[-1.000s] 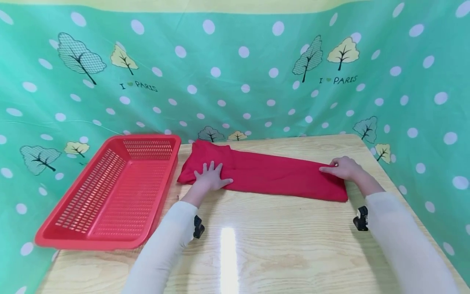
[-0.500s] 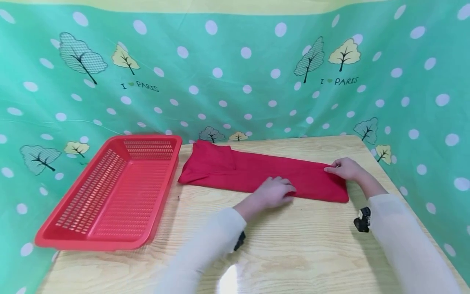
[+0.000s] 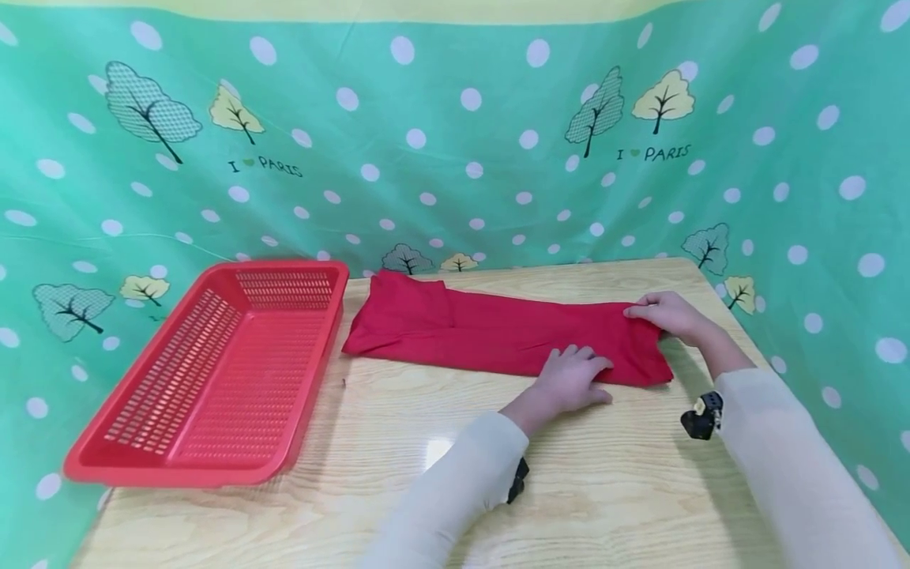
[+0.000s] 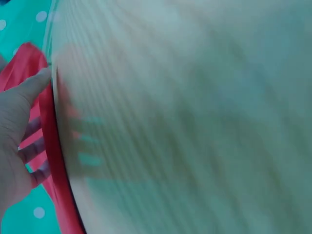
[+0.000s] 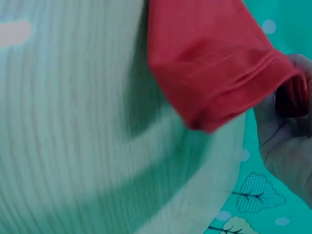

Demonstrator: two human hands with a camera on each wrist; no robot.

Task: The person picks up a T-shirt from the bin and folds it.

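A red garment [image 3: 498, 328], folded into a long flat strip, lies across the back of the table; the frames do not show its kind. My left hand [image 3: 572, 379] rests on its front edge, right of the middle, with fingers spread over the fabric. In the left wrist view the garment's edge [image 4: 58, 161] runs past the fingers. At the far right end my right hand [image 3: 671, 314] pinches the back corner between thumb and fingers. That raised end [image 5: 209, 92] curls up in the right wrist view, with its stitched hem showing and a shadow below.
A red plastic basket [image 3: 313, 411] with slotted walls stands to the left of the garment on the light wooden table [image 3: 611, 490]. A green dotted curtain [image 3: 469, 190] hangs behind the table and along its sides. Small black cameras sit at both wrists.
My left hand has left the garment's left part and slid right along its front edge. My right hand still pinches the right end, which is now lifted and bent.
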